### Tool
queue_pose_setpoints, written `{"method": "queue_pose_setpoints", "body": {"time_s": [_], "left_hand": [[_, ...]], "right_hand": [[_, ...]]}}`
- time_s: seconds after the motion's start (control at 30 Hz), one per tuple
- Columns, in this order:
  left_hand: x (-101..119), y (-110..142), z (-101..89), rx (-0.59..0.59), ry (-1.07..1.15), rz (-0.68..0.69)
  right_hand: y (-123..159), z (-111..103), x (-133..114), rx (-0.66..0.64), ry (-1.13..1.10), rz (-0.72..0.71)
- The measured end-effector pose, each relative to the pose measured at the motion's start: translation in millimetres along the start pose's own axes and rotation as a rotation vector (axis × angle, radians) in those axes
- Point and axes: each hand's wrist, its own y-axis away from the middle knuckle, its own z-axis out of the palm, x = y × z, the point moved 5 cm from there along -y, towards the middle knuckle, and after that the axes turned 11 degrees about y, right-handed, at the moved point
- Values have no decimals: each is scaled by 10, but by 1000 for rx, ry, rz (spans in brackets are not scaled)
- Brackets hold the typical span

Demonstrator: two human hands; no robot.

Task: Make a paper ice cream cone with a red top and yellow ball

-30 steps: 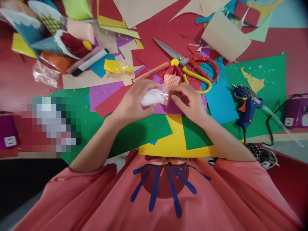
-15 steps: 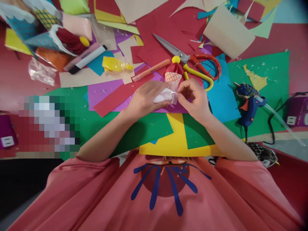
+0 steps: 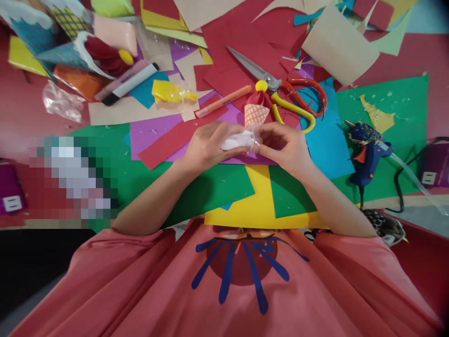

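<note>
My left hand (image 3: pixel 206 147) is closed around a small clear plastic bag of white clay (image 3: pixel 237 139). Fingers of my right hand (image 3: pixel 286 147) pinch the open end of that bag. Both hands hover over purple and red paper sheets in the middle of the table. Just beyond the bag lies a paper ice-cream cone (image 3: pixel 256 110) with a red scoop and a yellow ball on top.
Scissors with red and yellow handles (image 3: pixel 280 89) lie behind the cone, an orange pen (image 3: pixel 224 100) to their left. A blue glue gun (image 3: pixel 365 150) rests at right on green paper (image 3: pixel 396 112). Clay packets and a marker (image 3: pixel 128 84) crowd the far left among paper scraps.
My right hand has dropped from above the bag's end to level with it and closed in against the left hand. The left hand kept its hold on the bag.
</note>
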Motion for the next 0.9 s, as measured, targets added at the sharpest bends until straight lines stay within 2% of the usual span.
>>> {"method": "queue_pose_setpoints", "body": {"time_s": [0.27, 0.47, 0.7, 0.8, 0.9], "left_hand": [[20, -1, 28, 18, 37, -10], [83, -16, 10, 45, -34, 154], [129, -11, -6, 6, -71, 187], [160, -37, -10, -3, -18, 204], [196, -68, -25, 39, 53, 236]], "right_hand": [[-4, 33, 55, -67, -81, 27], [-11, 55, 77, -25, -250, 78], [-43, 26, 3, -52, -290, 58], [-48, -2, -9, -67, -287, 80], [-47, -6, -14, -92, -274, 108]]}}
